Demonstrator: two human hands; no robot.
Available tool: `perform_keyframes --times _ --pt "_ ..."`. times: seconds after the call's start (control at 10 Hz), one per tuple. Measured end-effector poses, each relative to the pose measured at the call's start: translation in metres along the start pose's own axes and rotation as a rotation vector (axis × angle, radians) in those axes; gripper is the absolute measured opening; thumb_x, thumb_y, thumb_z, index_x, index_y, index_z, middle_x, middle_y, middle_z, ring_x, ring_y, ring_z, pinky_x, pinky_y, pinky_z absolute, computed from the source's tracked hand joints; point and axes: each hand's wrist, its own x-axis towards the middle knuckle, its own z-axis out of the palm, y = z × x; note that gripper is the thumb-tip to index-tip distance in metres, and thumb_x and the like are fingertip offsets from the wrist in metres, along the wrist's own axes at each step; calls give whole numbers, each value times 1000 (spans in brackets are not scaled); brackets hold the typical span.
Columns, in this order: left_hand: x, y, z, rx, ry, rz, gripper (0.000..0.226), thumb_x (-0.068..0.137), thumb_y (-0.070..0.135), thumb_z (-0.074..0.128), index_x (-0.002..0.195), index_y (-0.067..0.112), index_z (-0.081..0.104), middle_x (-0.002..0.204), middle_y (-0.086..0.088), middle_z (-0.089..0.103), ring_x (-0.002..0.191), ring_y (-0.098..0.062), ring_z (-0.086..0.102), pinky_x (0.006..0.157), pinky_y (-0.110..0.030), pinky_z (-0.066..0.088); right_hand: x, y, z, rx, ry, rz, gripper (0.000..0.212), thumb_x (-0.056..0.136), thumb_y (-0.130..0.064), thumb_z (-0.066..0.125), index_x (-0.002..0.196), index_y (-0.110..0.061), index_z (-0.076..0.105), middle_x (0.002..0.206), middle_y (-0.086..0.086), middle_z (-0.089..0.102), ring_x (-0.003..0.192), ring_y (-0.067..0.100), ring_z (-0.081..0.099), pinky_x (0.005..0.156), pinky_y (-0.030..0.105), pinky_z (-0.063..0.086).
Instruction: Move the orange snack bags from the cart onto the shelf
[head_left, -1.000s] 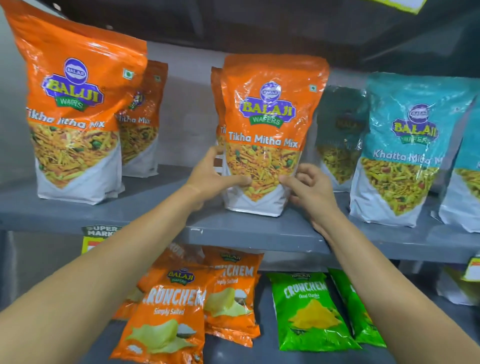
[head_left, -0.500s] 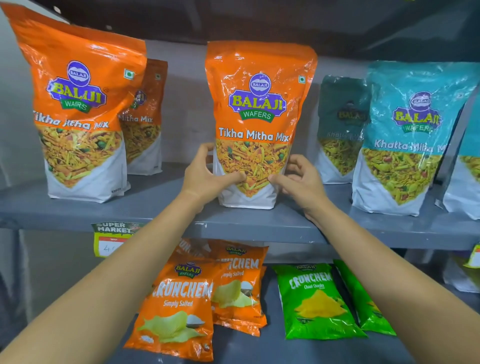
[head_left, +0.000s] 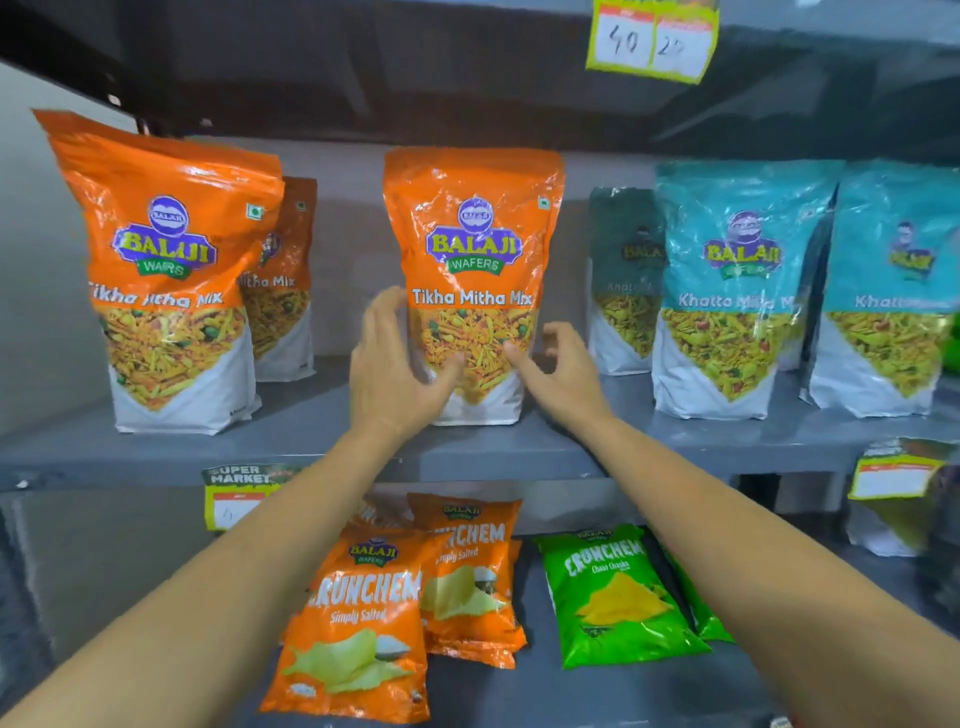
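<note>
An orange Tikha Mitha Mix bag stands upright in the middle of the grey shelf. My left hand is at its lower left edge, fingers spread upward and the thumb lying on the bag's front. My right hand is at its lower right edge, fingers curled loosely and a little off the bag, thumb tip at its front. Another orange bag stands at the left, with a third behind it. The cart is out of view.
Teal Khatta Mitha Mix bags stand on the same shelf to the right. On the lower shelf lie orange Crunchem bags and green Crunchem bags. Yellow price tags hang on the shelf edges.
The orange bag came to rest upright on the shelf. Both hands loosened from a firm grip on its lower corners, and their fingers spread apart.
</note>
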Motion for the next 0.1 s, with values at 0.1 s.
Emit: perform_keyframes --times 0.1 --pt "-5 25 -16 373 1 297 85 81 58 51 149 18 21 160 -6 19 146 -19 21 119 -52 17 -5 -17 -24 -257 123 -91 75 90 -60 45 138 -2 37 143 20 42 130 35 41 103 48 39"
